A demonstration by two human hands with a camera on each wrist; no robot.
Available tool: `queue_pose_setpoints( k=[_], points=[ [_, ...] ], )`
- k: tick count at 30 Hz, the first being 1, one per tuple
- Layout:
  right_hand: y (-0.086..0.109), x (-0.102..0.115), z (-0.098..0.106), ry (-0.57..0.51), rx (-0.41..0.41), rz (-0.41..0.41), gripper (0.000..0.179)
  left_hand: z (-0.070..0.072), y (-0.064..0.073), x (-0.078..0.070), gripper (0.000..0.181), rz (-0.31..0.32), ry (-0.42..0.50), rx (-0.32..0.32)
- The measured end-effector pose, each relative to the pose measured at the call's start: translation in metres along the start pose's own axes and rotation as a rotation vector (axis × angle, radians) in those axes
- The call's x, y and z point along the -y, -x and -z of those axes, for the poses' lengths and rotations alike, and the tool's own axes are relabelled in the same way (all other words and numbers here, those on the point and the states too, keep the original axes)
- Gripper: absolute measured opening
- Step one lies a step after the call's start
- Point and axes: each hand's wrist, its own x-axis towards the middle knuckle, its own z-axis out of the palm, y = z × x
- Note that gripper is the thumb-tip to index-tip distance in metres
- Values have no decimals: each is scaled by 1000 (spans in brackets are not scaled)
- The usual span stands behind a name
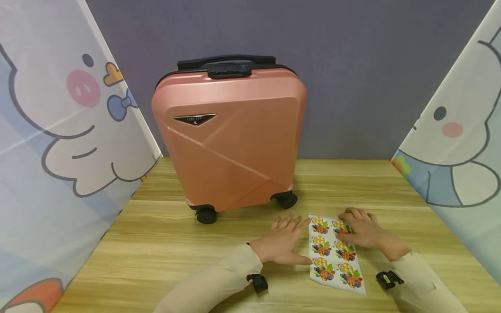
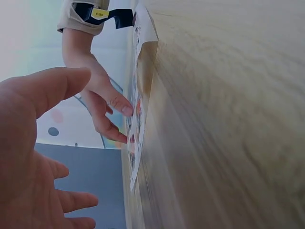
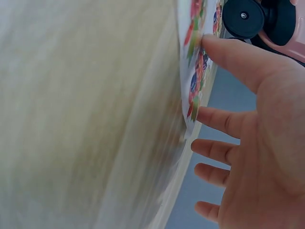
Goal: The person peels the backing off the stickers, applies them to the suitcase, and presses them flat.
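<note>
A white sheet of printed fruit clusters lies on the wooden table, its near edge lifted slightly in the left wrist view. Along its left edge is my left hand, fingers spread, with the thumb and index fingertips right at the border. In the left wrist view, nothing sits between the fingers of that left hand. At the sheet's upper right, my right hand rests its thumb and index finger on the paper. The right wrist view shows this right hand with its fingers extended and apart, the thumb and index tips touching the sheet.
A pink hard-shell suitcase stands on black wheels behind the sheet, with a black handle on top. Cartoon-printed panels flank the table, and a grey wall rises at the back.
</note>
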Motion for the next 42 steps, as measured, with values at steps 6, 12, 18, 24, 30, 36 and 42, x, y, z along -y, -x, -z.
queue_pose_setpoints(
  k=[6,12,18,24,30,36,42],
  points=[
    [-4,-1,-1,3,-26,15,54,-3,-3,-4,102,-2,-5,-3],
    [-10,-6,-2,-11,-39,19,52,-1,-4,-3,103,-7,-2,-44],
    [-16,-2,2,-73,-29,18,51,4,-1,3,104,6,10,-65],
    [-21,2,7,-153,-4,41,42,11,6,8,105,21,21,-81],
    [-28,8,12,-308,38,135,34,16,6,16,97,31,27,-147],
    [-33,19,19,-387,-9,183,19,22,6,25,91,32,62,-218],
    [-37,33,26,-473,-3,170,18,31,7,30,77,7,167,-293]
  ],
)
